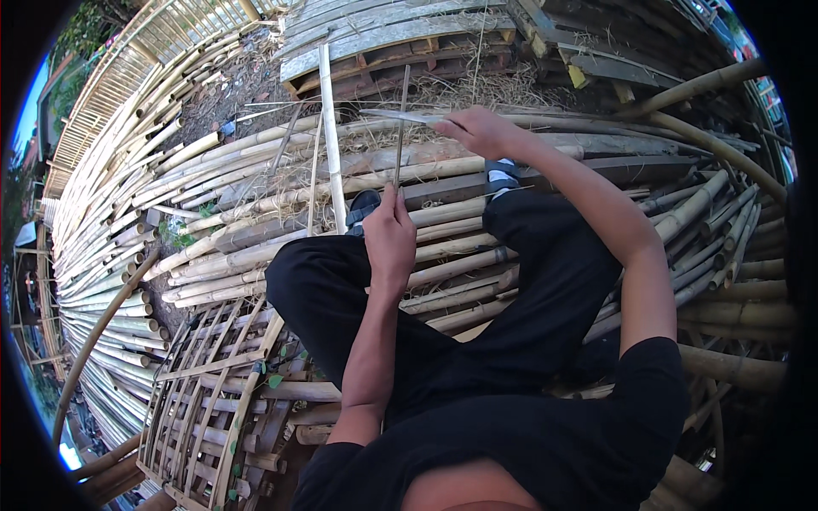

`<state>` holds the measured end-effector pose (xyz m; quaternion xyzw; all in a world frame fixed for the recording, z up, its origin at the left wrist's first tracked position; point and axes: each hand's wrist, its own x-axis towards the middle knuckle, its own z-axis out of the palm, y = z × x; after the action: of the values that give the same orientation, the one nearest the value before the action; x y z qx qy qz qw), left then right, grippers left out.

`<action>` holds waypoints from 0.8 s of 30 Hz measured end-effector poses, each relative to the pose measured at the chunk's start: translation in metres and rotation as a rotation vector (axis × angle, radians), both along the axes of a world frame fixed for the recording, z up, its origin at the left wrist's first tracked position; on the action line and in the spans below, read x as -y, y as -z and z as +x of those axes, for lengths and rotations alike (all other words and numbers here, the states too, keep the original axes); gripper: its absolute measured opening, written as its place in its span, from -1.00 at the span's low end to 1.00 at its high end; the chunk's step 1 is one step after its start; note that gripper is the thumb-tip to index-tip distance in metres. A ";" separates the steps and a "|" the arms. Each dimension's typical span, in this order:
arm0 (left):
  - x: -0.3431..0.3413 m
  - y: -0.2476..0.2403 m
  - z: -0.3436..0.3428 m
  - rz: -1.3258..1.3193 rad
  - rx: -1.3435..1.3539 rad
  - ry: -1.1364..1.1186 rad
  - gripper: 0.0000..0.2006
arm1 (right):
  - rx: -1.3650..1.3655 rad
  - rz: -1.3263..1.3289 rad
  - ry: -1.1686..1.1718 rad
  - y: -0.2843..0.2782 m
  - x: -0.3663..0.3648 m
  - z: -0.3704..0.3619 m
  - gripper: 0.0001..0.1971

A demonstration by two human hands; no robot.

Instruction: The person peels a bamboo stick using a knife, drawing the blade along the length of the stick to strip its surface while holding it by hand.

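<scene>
My left hand (390,243) is closed around the lower end of a thin, grey-brown bamboo strip (404,94), which points away from me. My right hand (486,134) grips the handle of a knife (388,113). Its long pale blade points left and crosses the strip partway up; whether the two touch I cannot tell. Just left of the strip, a wider, pale split bamboo slat (329,128) leans upright near my left foot.
Bamboo poles (256,192) lie in layers under and around my feet. Wooden pallets (392,38) stand ahead, with dry shavings beside them. At lower left is a bamboo lattice frame (209,400). A thick curved pole (711,85) crosses the far right, and bamboo fencing (162,43) runs behind.
</scene>
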<state>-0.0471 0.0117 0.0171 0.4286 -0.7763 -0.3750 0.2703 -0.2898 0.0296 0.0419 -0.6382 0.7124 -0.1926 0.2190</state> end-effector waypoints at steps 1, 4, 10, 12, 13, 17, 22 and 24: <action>-0.002 -0.003 -0.002 -0.016 0.008 0.012 -0.75 | -0.029 0.001 -0.061 0.005 0.000 0.010 -0.44; 0.000 -0.001 0.002 -0.045 0.074 0.017 -0.75 | -0.012 0.086 -0.138 0.005 0.004 0.029 -0.43; -0.002 0.001 0.004 -0.066 0.119 0.046 -0.81 | -0.075 0.033 -0.138 0.021 0.003 0.020 -0.44; 0.001 0.003 0.004 -0.079 0.149 0.064 -0.82 | -0.138 0.043 -0.129 0.028 0.005 0.011 -0.42; 0.002 0.009 0.003 -0.071 0.168 0.073 -0.82 | -0.175 0.059 -0.121 0.034 0.007 0.004 -0.42; -0.003 0.003 0.016 -0.158 0.024 -0.040 -0.82 | -0.189 0.014 0.345 0.038 0.010 -0.114 -0.41; 0.009 0.008 0.009 -0.109 0.067 -0.038 -0.75 | -0.085 0.039 0.474 0.020 -0.025 -0.107 -0.44; 0.007 0.009 0.002 -0.106 0.048 -0.015 -0.77 | -0.142 0.011 0.364 0.018 -0.021 -0.090 -0.46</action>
<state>-0.0446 0.0043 0.0086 0.4285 -0.7980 -0.3208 0.2768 -0.3795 0.0507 0.0240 -0.5099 0.8307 -0.1796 0.1331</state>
